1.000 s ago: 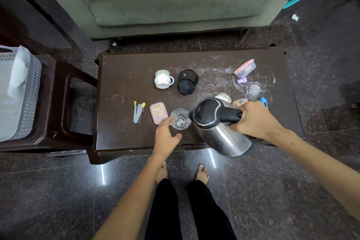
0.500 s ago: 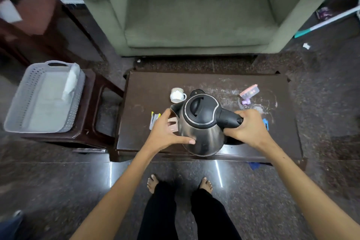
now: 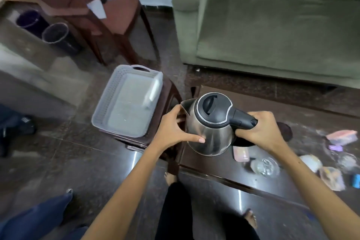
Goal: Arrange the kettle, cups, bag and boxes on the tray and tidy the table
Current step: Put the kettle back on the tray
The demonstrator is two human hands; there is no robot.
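Kettle point(image 3: 211, 128) in mid-air: you held the steel kettle upright above the left end of the dark desk point(image 3: 218, 163), its spout turned toward the grey tray point(image 3: 101, 115). Your right hand point(image 3: 262, 132) was wrapped around the black handle, while your left hand point(image 3: 173, 132) cupped the steel body just below the spout, thumb pressed against the metal. The perforated tray sat apart from the kettle on a low brown stool point(image 3: 169, 93) to the left of the desk, with a white bag point(image 3: 153, 93) leaning against its right wall. On the desk to your right lay a pink box point(image 3: 241, 153), a clear glass cup point(image 3: 265, 166) and several blurred small items. A green sofa point(image 3: 272, 25) stood behind the desk.
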